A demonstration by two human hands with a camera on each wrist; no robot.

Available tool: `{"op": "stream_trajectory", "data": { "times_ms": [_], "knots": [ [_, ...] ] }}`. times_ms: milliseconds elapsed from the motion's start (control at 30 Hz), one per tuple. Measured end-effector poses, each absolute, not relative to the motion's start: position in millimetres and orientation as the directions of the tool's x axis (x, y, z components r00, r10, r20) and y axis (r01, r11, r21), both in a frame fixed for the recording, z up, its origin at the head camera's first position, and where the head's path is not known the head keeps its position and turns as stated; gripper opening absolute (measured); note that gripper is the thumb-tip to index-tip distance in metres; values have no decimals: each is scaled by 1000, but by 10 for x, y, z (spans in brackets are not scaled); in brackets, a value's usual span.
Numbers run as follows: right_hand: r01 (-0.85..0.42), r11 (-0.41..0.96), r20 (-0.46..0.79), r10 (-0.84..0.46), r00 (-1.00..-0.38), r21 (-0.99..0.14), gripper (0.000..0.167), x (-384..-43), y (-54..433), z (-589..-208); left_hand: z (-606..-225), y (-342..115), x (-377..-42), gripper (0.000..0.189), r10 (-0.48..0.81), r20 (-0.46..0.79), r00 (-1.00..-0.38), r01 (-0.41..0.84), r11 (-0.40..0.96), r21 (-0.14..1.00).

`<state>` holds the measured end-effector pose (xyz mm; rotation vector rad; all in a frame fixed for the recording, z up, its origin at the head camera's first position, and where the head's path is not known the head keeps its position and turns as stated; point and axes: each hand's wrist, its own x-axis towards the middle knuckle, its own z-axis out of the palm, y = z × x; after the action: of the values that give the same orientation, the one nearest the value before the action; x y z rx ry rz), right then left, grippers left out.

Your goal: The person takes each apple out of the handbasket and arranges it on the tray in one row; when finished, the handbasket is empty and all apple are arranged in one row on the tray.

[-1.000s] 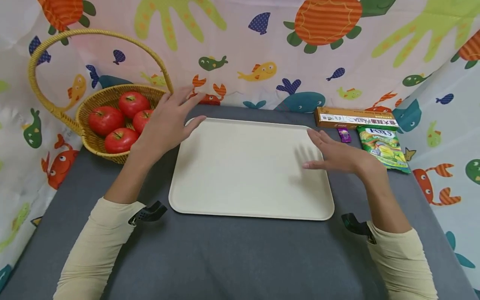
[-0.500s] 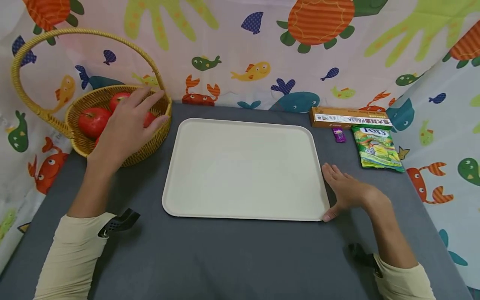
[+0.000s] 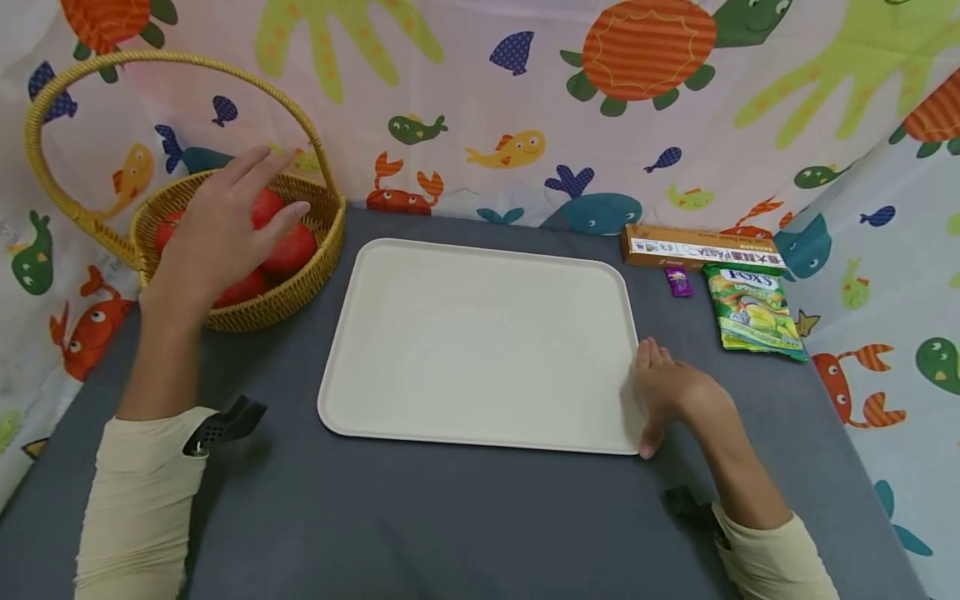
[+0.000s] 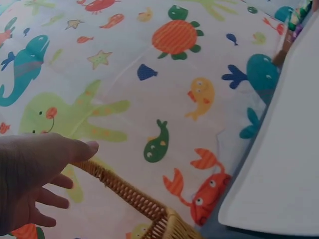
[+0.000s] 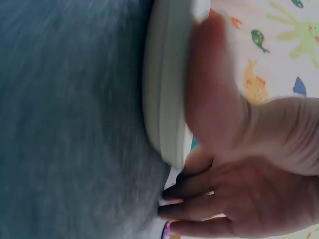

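Observation:
My left hand [image 3: 217, 225] hovers over the yellow wicker basket [image 3: 300, 292], with fingers extended and thumb apart from them. Red apples [image 3: 291, 250] lie inside, partly hidden beneath that hand. In the left wrist view, the fingers [image 4: 52, 199] are spread, and a length of the basket's rim [image 4: 129, 191] shows past the thumb. A cream rectangular tray [image 3: 480, 350] lies flat on the grey table. At its right edge is my right hand [image 3: 671, 392], thumb by the near corner. The right wrist view shows the thumb [image 5: 212, 84] against the tray's rim [image 5: 169, 89] and fairly straight fingers beside it.
Back right of the table hold a long brown box [image 3: 705, 248], a small purple packet [image 3: 678, 282] and a green-yellow bag [image 3: 753, 312]. The basket's tall handle [image 3: 180, 58] arches above the apples. A printed curtain [image 3: 480, 108] borders the table.
My left hand has moved left, from beside the basket to over the apples. My right hand has come down from above the tray's right side to its right edge.

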<state>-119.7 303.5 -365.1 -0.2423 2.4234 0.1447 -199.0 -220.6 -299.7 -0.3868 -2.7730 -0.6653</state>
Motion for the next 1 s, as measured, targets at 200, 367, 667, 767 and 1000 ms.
{"op": "stream_trajectory", "data": {
  "times_ms": [200,367,667,767,1000],
  "knots": [
    [-203,975,-660,-97,-745,86,164,-1241,2968,-3714,-2933,-2290,-2099,68,208,163,-964,259,869,423],
    [-167,986,-665,-119,-737,10,164,-1231,3002,-3712,-2972,-2397,-2212,72,217,5,-976,201,892,405],
    [-177,984,-662,-109,-741,36,164,-1225,3014,-3693,-3110,-2559,-2361,82,214,-206,-955,134,929,345],
    [-171,985,-667,-115,-736,19,165,-1225,3017,-3701,-3160,-2589,-2378,80,216,-226,-950,131,931,341],
    [-178,984,-669,-118,-734,22,166,-1221,3016,-3710,-3250,-2564,-2433,87,237,-273,-933,142,935,324]
  ]
}}
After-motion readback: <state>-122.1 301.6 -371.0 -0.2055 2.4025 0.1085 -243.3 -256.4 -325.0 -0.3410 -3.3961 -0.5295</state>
